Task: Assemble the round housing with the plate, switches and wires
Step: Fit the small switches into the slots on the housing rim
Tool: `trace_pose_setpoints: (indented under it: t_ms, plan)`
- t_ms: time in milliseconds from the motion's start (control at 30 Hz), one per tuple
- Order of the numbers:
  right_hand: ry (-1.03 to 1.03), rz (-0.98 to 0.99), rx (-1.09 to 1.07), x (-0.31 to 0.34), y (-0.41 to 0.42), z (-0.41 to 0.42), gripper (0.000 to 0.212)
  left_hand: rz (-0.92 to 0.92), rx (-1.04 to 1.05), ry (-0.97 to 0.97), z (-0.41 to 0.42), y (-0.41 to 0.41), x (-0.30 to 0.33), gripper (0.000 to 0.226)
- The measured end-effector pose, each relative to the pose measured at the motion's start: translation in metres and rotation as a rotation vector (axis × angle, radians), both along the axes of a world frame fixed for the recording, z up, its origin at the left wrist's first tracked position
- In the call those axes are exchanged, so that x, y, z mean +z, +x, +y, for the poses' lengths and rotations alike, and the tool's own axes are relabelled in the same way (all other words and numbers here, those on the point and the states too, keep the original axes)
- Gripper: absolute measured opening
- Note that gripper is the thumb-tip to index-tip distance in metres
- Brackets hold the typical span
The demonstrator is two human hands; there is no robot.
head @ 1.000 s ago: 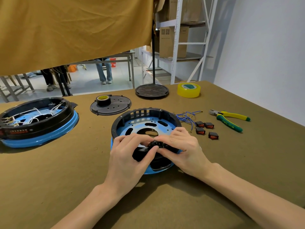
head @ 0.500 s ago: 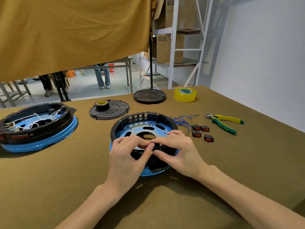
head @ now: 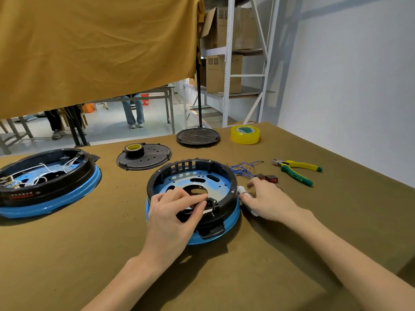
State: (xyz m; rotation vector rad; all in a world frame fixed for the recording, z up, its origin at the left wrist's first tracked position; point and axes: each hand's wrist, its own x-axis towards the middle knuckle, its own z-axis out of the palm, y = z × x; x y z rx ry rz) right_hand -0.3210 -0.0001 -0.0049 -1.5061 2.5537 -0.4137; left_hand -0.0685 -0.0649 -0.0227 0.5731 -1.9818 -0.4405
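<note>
item 1: round black plastic housing on blue base ring (head: 233, 215), centre of the olive-brown felt-covered desk (head: 67, 254), just in front of the person. blue perforated metal plate (head: 215, 182) lay flat inside it, w/ large round centre hole.

item 2: left hand (head: 173, 212), resting on housing's near rim, thumb + forefinger pinched on a small black part at inner near wall; what the part was, cannot tell.

item 3: right hand (head: 267, 200), flat on desk just right of housing, fingers loosely spread, not clenched; white tape or bandage on one finger. whether it gripped anything underneath, cannot tell.

item 4: small black rocker switches w/ red faces (head: 268, 177), just beyond right hand's fingertips; some hidden by hand.

item 5: bundle of thin blue wires (head: 241, 168), on desk btwn housing's far-right rim and switches.

item 6: green/yellow-handled cutting pliers (head: 296, 171), right of switches, apart from them.

item 7: roll of clear yellow packing tape (head: 245, 134), far side of desk.

item 8: flat black round perforated cover (head: 150, 157), beyond housing, w/ small black-and-yellow tape roll (head: 134, 149) on top.

item 9: black round stand base (head: 197, 136) w/ upright pole, far edge.

item 10: second larger black-and-blue round housing w/ white wires inside (head: 45, 182), far left, well apart.
</note>
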Motion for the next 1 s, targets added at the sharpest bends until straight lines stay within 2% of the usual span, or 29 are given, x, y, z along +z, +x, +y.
trace_pose_setpoints:
  t_ms: [100, 167, 267, 333, 400, 467, 533, 600, 700, 767, 900, 1000]
  plan:
    - [0.06, -0.035, 0.079, 0.003, 0.002, -0.007, 0.03, 0.0, -0.005, -0.017, -0.001, 0.0, 0.0, 0.022]
    - [0.049, -0.221, 0.065, 0.012, 0.001, -0.001, 0.033, -0.001, -0.007, -0.041, -0.002, 0.001, -0.003, 0.021]
    - [-0.236, -0.551, -0.105, 0.032, -0.002, 0.016, 0.041, -0.015, -0.003, -0.093, -0.007, 0.001, -0.006, 0.026]
    - [-0.507, -0.865, -0.175, 0.051, 0.004, 0.022, 0.03, -0.017, 0.011, -0.144, -0.009, 0.0, -0.008, 0.025]
    - [-0.724, -1.353, -0.063, 0.07, 0.018, 0.021, 0.011, -0.014, 0.011, -0.188, -0.01, 0.0, -0.01, 0.024]
    - [-0.726, -1.575, 0.112, 0.083, 0.033, 0.012, 0.018, -0.016, 0.01, -0.214, -0.01, 0.001, -0.011, 0.023]
    - [-0.63, -1.591, 0.255, 0.09, 0.053, -0.001, 0.018, -0.022, 0.011, -0.196, -0.009, 0.002, -0.011, 0.024]
    - [-0.61, -1.536, 0.289, 0.094, 0.072, -0.015, 0.005, -0.026, 0.01, -0.165, -0.007, 0.002, -0.009, 0.024]
    - [-0.686, -1.308, 0.251, 0.092, 0.09, -0.029, 0.033, -0.032, 0.016, -0.145, -0.006, 0.003, -0.008, 0.025]
    - [-0.741, -1.186, 0.267, 0.085, 0.096, -0.033, 0.042, -0.028, 0.012, -0.134, -0.007, 0.004, -0.008, 0.025]
    - [-0.831, -1.02, 0.337, 0.071, 0.111, -0.03, 0.039, -0.064, -0.007, -0.114, -0.009, 0.007, -0.009, 0.031]
    - [-0.925, -0.97, 0.38, 0.071, 0.12, -0.032, 0.037, -0.092, 0.012, -0.096, -0.009, 0.013, -0.012, 0.041]
